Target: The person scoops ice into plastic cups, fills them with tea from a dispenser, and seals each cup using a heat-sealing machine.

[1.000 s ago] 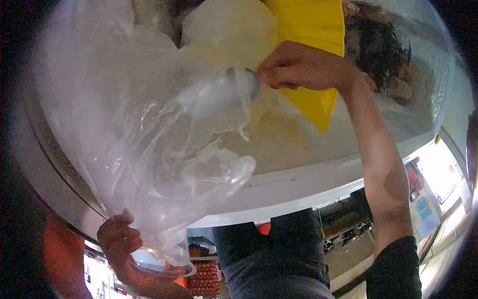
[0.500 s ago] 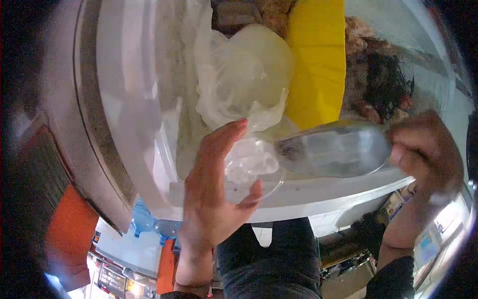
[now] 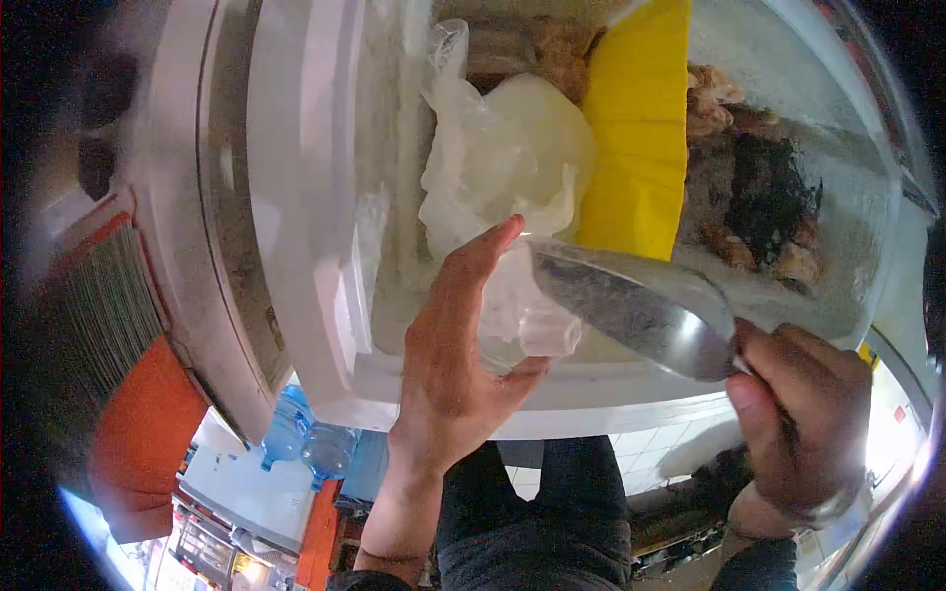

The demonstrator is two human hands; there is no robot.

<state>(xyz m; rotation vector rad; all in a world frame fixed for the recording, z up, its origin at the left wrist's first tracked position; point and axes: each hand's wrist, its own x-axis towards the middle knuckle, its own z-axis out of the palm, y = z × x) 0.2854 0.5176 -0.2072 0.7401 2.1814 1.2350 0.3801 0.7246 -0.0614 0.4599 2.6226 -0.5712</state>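
Fingers (image 3: pixel 490 258) of the left hand (image 3: pixel 448 379) wrap a seemingly ice-filled cup (image 3: pixel 527 317); right hand (image 3: pixel 800 419) grips the scoop (image 3: pixel 636 307).

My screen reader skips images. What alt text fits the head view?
A left hand holds a clear cup of ice while the right hand tips a metal scoop into it, over an open chest freezer holding a yellow bag.
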